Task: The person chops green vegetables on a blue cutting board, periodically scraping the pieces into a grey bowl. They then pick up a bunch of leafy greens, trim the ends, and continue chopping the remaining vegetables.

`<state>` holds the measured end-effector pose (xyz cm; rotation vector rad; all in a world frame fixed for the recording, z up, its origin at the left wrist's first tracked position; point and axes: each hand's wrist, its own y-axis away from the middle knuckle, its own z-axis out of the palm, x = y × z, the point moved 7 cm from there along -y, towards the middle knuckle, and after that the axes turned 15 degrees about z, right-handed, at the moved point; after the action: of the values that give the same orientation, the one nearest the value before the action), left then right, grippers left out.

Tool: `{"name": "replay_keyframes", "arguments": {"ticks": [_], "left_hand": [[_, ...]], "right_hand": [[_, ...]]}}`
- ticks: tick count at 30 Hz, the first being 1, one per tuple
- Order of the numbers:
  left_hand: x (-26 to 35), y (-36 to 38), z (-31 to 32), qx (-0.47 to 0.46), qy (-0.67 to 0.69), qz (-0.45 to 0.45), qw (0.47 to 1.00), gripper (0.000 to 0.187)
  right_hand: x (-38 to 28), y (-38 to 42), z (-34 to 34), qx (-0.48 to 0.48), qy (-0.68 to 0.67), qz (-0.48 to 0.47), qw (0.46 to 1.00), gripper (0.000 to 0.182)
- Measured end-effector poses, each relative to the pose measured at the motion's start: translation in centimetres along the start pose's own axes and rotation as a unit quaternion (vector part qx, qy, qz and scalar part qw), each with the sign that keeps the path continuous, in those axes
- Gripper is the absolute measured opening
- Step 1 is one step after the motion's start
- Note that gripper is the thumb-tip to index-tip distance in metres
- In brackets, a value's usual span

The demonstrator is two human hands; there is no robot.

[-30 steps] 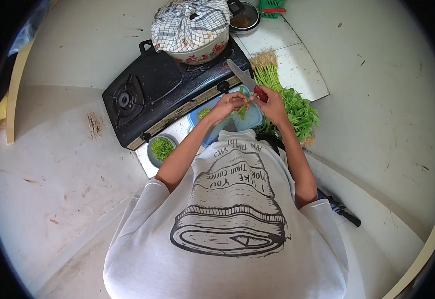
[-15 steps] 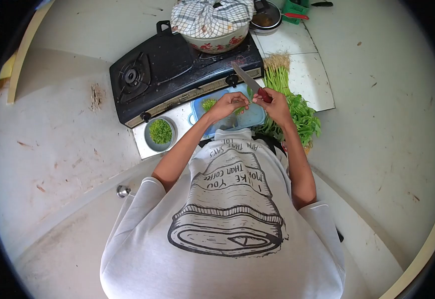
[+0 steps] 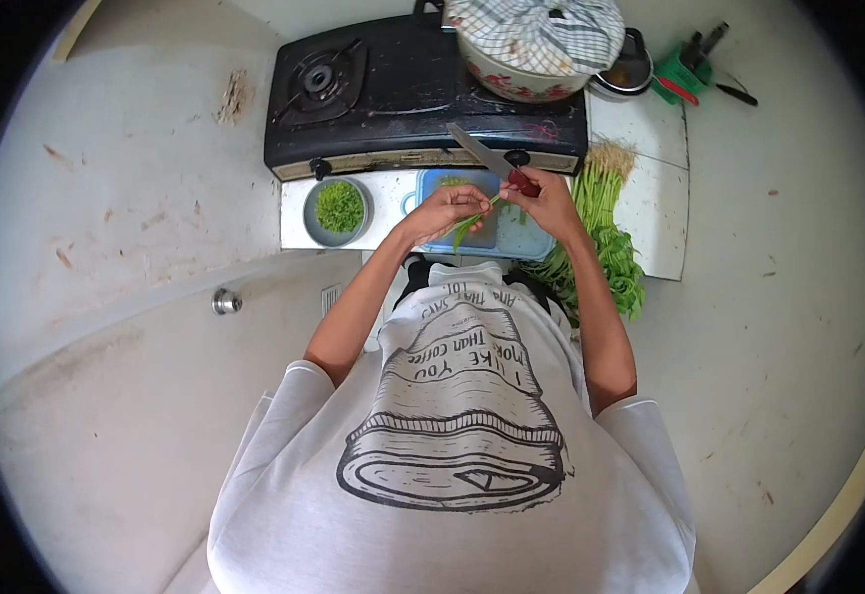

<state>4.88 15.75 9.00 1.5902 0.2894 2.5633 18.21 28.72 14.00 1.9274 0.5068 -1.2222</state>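
Observation:
My right hand point(image 3: 553, 208) is closed around the dark red handle of a knife point(image 3: 479, 151), whose blade points up and to the left. My left hand point(image 3: 449, 214) pinches a green leafy stem point(image 3: 465, 230); its leaves hang below the fingers. The stem's upper end reaches to my right hand's fingertips. Both hands are above a blue cutting board point(image 3: 536, 241), partly hidden by them. Some cut green pieces point(image 3: 454, 181) lie at its far side. Right of the board rests a bunch of leafy greens point(image 3: 606, 238) with pale roots at the far end.
A grey bowl point(image 3: 310, 220) of chopped greens point(image 3: 340, 207) stands left of the board. Behind is a black two-burner stove point(image 3: 403, 109) bearing a cloth-covered flowered pot point(image 3: 526, 79). A small pan point(image 3: 622, 84) and a green basket point(image 3: 685, 74) with utensils are at the back right.
The camera view has shifted, so the stove and counter sit further right and level. The stem in my left hand now hangs with its leaves lower. My right hand keeps the knife.

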Motion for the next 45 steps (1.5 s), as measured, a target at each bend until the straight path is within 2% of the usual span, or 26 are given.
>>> {"name": "replay_keyframes", "arguments": {"ticks": [3,7,10,12,16,18,21,27,38,45], "left_hand": [[-0.8,2.1,-1.9,0.034,-0.036,-0.013,0.999,0.01],[-1.9,4.7,-3.5,0.06,-0.024,-0.002,0.998,0.008],[-2.6,6.2,-4.6,0.083,-0.047,0.018,0.995,0.008],[-3.2,7.0,-5.7,0.098,-0.083,0.025,0.991,0.008],[-4.3,8.5,-9.2,0.176,-0.272,0.054,0.945,0.011],[-5.0,8.8,-10.8,0.202,-0.387,0.06,0.898,0.012],[-5.7,8.7,-11.9,0.212,-0.457,0.086,0.86,0.013],[-5.6,8.3,-11.4,0.147,-0.519,0.169,0.825,0.021],[-6.4,8.2,-10.9,0.087,-0.582,0.18,0.788,0.033],[-6.2,8.1,-10.4,0.077,-0.58,0.166,0.794,0.034]], "right_hand": [[1.0,-0.7,2.4,-0.023,-0.006,-0.016,1.0,0.024],[2.3,-1.3,5.4,-0.073,0.017,0.053,0.996,0.025],[2.9,-1.6,7.2,-0.065,0.004,0.021,0.998,0.027],[3.3,-1.8,8.1,-0.05,0.07,0.005,0.996,0.03],[2.7,-1.4,8.5,-0.013,0.138,0.035,0.99,0.036],[3.6,-1.2,9.1,-0.003,0.165,-0.005,0.986,0.034],[6.2,-0.8,9.9,-0.007,0.186,-0.006,0.982,0.034],[9.8,0.2,10.7,-0.038,0.269,0.054,0.961,0.039],[10.5,1.3,12.5,-0.044,0.368,0.079,0.925,0.038],[9.9,1.7,13.5,-0.004,0.428,0.031,0.903,0.038]]}}
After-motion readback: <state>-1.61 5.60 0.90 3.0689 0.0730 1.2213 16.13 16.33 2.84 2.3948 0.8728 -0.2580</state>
